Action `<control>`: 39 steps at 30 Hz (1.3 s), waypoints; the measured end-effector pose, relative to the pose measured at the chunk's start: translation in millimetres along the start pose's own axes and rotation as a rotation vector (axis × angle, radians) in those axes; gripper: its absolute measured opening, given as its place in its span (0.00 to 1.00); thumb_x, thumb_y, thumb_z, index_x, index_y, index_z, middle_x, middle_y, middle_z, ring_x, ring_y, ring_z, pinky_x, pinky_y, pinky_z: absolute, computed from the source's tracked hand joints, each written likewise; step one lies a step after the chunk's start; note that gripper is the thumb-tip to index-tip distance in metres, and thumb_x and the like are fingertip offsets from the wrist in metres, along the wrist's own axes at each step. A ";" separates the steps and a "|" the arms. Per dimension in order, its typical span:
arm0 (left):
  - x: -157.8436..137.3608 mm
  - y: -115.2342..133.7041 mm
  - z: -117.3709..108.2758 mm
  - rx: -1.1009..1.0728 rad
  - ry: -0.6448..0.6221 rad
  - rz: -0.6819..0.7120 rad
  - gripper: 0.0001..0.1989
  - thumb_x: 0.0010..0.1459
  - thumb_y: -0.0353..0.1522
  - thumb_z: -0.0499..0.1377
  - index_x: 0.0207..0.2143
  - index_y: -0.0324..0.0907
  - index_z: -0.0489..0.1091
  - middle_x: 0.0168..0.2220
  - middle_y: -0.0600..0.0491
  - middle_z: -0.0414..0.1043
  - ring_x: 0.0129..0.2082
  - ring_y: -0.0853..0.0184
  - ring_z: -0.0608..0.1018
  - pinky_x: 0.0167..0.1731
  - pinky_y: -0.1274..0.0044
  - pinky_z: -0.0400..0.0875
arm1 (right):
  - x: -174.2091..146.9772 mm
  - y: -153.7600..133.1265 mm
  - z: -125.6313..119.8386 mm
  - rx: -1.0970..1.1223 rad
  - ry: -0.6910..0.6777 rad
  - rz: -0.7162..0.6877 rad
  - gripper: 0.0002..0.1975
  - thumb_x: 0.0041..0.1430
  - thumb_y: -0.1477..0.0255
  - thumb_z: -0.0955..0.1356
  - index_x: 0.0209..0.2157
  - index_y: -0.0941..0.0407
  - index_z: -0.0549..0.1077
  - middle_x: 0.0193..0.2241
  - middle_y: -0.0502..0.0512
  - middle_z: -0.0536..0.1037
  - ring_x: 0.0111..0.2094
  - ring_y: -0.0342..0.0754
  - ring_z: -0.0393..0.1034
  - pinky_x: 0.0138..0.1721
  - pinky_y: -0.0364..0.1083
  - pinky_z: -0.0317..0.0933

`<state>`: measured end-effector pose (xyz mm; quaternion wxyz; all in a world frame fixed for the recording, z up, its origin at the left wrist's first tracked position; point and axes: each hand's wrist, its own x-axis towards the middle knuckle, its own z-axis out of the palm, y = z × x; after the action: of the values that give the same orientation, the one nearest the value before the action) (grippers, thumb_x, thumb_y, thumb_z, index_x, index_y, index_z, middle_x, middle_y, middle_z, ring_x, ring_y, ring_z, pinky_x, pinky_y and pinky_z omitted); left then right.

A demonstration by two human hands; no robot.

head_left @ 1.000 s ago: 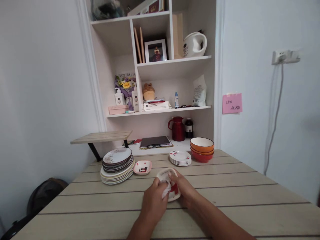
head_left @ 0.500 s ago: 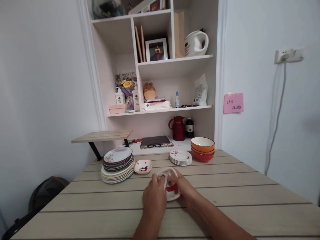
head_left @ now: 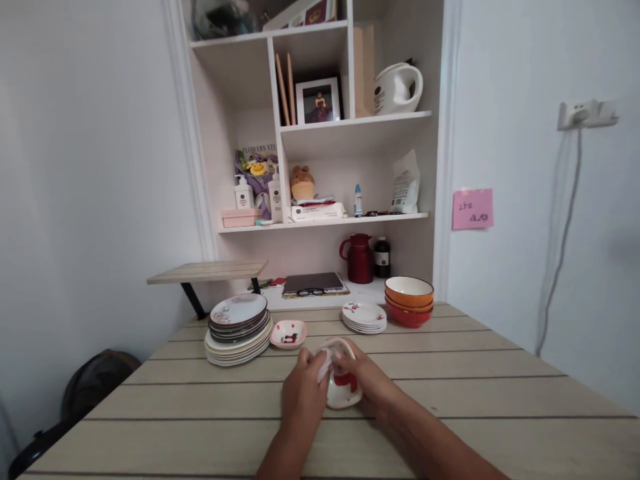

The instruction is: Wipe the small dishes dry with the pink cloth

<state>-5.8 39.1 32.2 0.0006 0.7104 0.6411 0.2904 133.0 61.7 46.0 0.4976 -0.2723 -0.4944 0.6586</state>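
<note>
A white bowl with a red pattern (head_left: 343,395) is tilted up above the table, its inside facing me. My right hand (head_left: 367,373) grips its right rim, thumb over the inside. My left hand (head_left: 306,387) is closed on a crumpled white tissue or cloth (head_left: 326,365), pressed to the bowl's left inner side; I cannot tell tissue from cloth. Just beyond the left hand sits a small pink-rimmed square bowl (head_left: 289,333) with a dark and red picture inside.
On the slatted table (head_left: 200,413) stand a stack of plates (head_left: 237,330) at left, small flowered plates (head_left: 364,317) and stacked orange and red bowls (head_left: 409,301) at the back right. Behind are a red jug (head_left: 359,259), a laptop-like slab (head_left: 313,283) and a raised wooden shelf (head_left: 207,271).
The left hand and the white tissue or cloth have shifted slightly along the bowl's inside. The bowl is tilted a little differently. The whole view has shifted slightly.
</note>
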 end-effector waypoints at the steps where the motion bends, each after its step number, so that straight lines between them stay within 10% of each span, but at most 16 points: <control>1: 0.3 2.7 -0.4 0.052 0.001 -0.033 0.15 0.62 0.31 0.52 0.50 0.53 0.69 0.45 0.53 0.67 0.41 0.69 0.74 0.39 0.81 0.64 | -0.2 -0.8 1.1 -0.002 0.009 0.004 0.19 0.47 0.61 0.73 0.39 0.55 0.71 0.29 0.51 0.79 0.31 0.49 0.72 0.34 0.46 0.61; 12: -7.9 7.1 -7.5 -0.065 -0.119 0.170 0.10 0.58 0.31 0.56 0.40 0.51 0.74 0.44 0.56 0.70 0.42 0.68 0.73 0.44 0.80 0.65 | 8.2 4.8 -7.3 0.077 0.126 0.054 0.16 0.47 0.64 0.73 0.37 0.55 0.70 0.25 0.50 0.77 0.27 0.48 0.71 0.31 0.46 0.62; 25: -2.3 13.1 -3.6 0.177 -0.052 -0.051 0.21 0.60 0.28 0.53 0.55 0.53 0.65 0.49 0.51 0.65 0.42 0.65 0.75 0.37 0.78 0.65 | -0.3 0.6 -1.5 0.007 0.006 0.018 0.18 0.50 0.63 0.72 0.41 0.55 0.71 0.32 0.53 0.80 0.34 0.50 0.74 0.36 0.46 0.62; 39: -4.0 -1.1 -1.9 -0.037 -0.046 0.065 0.16 0.60 0.30 0.54 0.50 0.52 0.69 0.47 0.54 0.69 0.44 0.67 0.75 0.43 0.80 0.66 | 1.7 1.0 -1.7 -0.021 -0.013 -0.023 0.17 0.47 0.61 0.73 0.37 0.55 0.71 0.28 0.50 0.78 0.30 0.48 0.71 0.34 0.45 0.60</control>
<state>-7.6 35.0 31.7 0.0192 0.7370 0.6121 0.2859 133.4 63.9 44.7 0.4990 -0.2678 -0.5076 0.6493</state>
